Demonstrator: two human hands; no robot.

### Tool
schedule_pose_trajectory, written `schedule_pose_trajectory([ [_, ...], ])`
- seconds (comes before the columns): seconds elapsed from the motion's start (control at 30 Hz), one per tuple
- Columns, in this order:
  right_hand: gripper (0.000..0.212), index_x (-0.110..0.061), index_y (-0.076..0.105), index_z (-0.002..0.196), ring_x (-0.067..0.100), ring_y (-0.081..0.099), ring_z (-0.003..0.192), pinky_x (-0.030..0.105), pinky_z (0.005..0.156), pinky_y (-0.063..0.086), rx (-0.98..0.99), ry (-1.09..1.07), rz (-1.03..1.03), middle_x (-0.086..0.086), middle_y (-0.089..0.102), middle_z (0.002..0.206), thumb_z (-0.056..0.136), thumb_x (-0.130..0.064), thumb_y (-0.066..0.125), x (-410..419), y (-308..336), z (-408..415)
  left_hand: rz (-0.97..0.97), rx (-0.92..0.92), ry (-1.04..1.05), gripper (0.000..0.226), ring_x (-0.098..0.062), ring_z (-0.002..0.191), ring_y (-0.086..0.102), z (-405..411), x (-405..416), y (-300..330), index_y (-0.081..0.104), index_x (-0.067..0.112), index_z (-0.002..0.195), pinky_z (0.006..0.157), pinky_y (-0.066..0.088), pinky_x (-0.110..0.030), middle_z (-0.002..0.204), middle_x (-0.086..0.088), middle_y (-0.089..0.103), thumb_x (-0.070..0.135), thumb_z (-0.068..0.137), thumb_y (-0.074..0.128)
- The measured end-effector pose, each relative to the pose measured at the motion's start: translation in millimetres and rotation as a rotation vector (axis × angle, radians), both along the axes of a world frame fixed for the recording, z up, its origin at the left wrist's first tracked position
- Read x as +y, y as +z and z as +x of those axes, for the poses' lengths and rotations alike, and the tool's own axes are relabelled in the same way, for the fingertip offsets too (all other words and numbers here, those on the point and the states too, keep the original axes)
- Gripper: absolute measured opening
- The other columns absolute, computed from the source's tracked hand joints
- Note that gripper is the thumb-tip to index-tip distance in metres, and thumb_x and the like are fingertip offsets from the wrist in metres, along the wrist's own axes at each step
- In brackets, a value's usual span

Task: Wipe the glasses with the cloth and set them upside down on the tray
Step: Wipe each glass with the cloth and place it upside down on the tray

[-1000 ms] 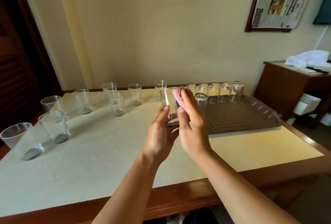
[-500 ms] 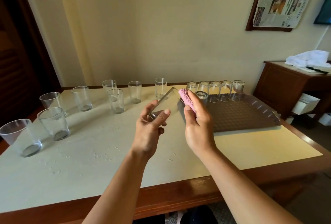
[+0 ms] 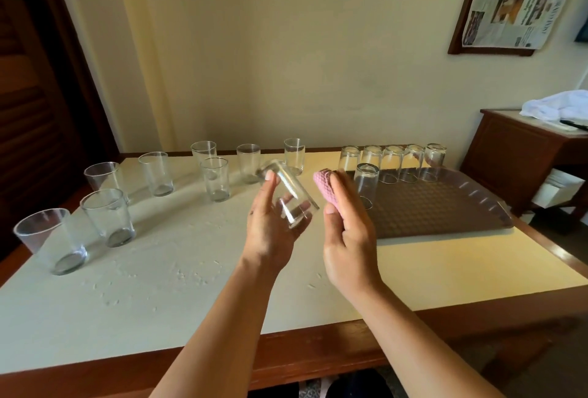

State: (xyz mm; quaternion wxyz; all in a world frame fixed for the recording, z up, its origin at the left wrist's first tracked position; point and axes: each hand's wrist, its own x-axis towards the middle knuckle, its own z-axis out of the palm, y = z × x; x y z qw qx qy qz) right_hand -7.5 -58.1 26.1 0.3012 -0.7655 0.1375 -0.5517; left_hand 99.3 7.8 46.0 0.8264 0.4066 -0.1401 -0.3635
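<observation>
Glass now tipped base-up in left hand; right hand grips cloth.

6 upturned glasses crowd the tray's far-left part, leaving its near and right mat open.

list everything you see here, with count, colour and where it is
clear upright drinking glasses: eight, clear, standing on the left half of the table
clear upside-down glasses: six, clear, on the tray's far part
clear glass in hand: one, tilted, held above the table
pink knitted cloth: one, pink, bunched in the right hand
brown dimpled tray: one, brown, right side of the table
pale-topped wooden table: one, cream top, brown edge
wooden side cabinet: one, brown, far right
white crumpled cloth: one, on the cabinet
framed newspaper: one, on the wall
left hand: holds the tilted glass
right hand: holds the pink cloth
</observation>
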Motion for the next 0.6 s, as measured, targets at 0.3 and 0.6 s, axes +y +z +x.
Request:
schedule_pose_trajectory([
  [0.3,0.049,-0.007,0.041,0.153,0.01,0.026,0.153,0.014,0.118,0.026,0.09,0.102,0.044,0.004,0.031,0.165,0.104,-0.01,0.045,12,-5,-6,0.047,-0.158,-0.158,0.043,-0.013,0.073,0.068,-18,8,-3,0.07,0.018,0.124,0.07,0.054,-0.032,0.096,-0.001,0.074,0.036,0.109,0.035],
  [0.6,0.048,-0.033,0.04,0.152,0.013,0.038,0.149,0.047,0.122,0.033,-0.009,0.196,0.286,-0.002,0.044,0.159,0.104,-0.041,0.041,15,26,-15,-0.027,-0.367,-0.159,0.039,-0.03,0.099,0.073,-49,31,18,0.053,0.041,0.143,0.078,0.059,-0.038,0.119,-0.01,0.074,0.045,0.105,0.048],
])
